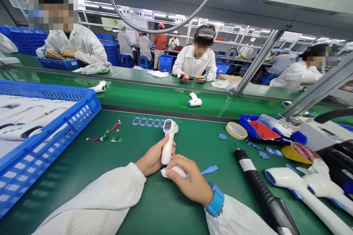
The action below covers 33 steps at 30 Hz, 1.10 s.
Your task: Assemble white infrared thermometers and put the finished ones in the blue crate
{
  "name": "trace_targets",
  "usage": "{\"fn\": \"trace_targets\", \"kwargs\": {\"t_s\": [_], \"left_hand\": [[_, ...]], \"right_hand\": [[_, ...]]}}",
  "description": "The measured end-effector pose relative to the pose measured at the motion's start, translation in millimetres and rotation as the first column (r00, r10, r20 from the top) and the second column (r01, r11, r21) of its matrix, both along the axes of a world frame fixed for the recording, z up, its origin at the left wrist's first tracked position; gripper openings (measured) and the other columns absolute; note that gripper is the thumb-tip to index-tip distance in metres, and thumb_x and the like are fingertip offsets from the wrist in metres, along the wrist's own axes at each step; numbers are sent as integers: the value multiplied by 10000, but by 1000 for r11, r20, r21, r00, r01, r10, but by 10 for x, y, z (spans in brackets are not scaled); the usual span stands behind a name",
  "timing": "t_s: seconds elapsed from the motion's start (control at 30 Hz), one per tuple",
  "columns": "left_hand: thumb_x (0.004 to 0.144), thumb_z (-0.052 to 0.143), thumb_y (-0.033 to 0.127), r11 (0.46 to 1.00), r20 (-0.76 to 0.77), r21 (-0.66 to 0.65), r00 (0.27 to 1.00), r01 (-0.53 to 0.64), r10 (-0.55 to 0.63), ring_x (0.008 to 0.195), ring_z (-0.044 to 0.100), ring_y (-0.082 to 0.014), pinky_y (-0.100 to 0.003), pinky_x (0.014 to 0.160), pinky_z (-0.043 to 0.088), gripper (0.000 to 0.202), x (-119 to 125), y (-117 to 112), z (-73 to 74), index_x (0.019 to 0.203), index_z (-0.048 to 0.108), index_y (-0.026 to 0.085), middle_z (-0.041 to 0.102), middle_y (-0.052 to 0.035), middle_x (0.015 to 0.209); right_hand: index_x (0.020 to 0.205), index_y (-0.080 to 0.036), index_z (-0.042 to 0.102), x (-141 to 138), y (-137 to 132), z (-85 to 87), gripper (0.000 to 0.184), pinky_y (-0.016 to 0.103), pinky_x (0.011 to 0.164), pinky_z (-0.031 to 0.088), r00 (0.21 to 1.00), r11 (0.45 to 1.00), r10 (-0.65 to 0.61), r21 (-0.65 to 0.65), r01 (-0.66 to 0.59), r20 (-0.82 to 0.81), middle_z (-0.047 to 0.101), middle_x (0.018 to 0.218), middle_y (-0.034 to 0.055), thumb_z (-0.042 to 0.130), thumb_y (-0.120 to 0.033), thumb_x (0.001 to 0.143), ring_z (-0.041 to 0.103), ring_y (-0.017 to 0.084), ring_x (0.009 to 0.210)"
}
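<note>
My left hand [154, 156] grips a white infrared thermometer [168, 141] upright, its small lit display facing me. My right hand [189, 178] is closed on a white cloth [172, 171], which presses against the lower handle of the thermometer. A blue strap [216, 199] circles my right wrist. Just beyond my right fingers lies a blue plastic pry tool [209, 170]. To the left of my hands, a small green circuit board [116, 140] and a red-wired harness [106, 135] lie on the green bench mat [82, 165].
A blue crate [79, 114] of white thermometer parts stands at the left. On the right lie a black electric screwdriver [256, 180], white thermometer bodies [303, 187], a tape roll [236, 130] and a blue tray [249, 125]. Co-workers [195, 58] sit across the bench.
</note>
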<state>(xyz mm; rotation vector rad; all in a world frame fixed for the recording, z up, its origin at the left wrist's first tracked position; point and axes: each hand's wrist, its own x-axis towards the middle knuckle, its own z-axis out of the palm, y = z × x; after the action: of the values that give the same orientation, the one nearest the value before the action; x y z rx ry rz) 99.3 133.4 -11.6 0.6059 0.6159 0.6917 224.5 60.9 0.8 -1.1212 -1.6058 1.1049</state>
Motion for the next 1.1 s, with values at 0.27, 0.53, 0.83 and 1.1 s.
{"fn": "trace_targets", "kwargs": {"t_s": [0.27,0.53,0.83,1.1], "left_hand": [[884,359,441,999,78,32,996,41,-43,480,472,-123,-237,420,403,378,-46,-16,36,805,550,125,489,-19,605],[888,342,447,998,77,19,995,59,-60,520,479,-131,-249,435,418,399,-52,-8,53,811,547,114,485,-30,633],[888,352,443,999,58,24,997,43,-45,529,485,-132,-257,457,430,387,-48,-13,55,827,551,118,497,-33,647],[874,403,451,998,62,43,997,44,-47,589,515,-140,-283,559,458,359,-65,-20,66,876,564,130,520,-40,689]], "right_hand": [[678,-187,503,121,111,29,190,219,460,274,950,955,-171,-283,94,-262,490,537,-43,579,-353,728,370,82,469],[657,-175,516,113,130,62,230,213,473,265,867,898,-332,-405,171,-371,460,535,-57,634,-372,664,367,71,471],[640,-176,540,110,137,77,252,218,455,252,815,870,-393,-460,178,-426,456,512,-58,682,-382,614,350,73,458],[630,-177,547,114,139,93,239,216,455,254,792,865,-407,-471,174,-456,454,517,-59,694,-364,603,346,74,466]]}}
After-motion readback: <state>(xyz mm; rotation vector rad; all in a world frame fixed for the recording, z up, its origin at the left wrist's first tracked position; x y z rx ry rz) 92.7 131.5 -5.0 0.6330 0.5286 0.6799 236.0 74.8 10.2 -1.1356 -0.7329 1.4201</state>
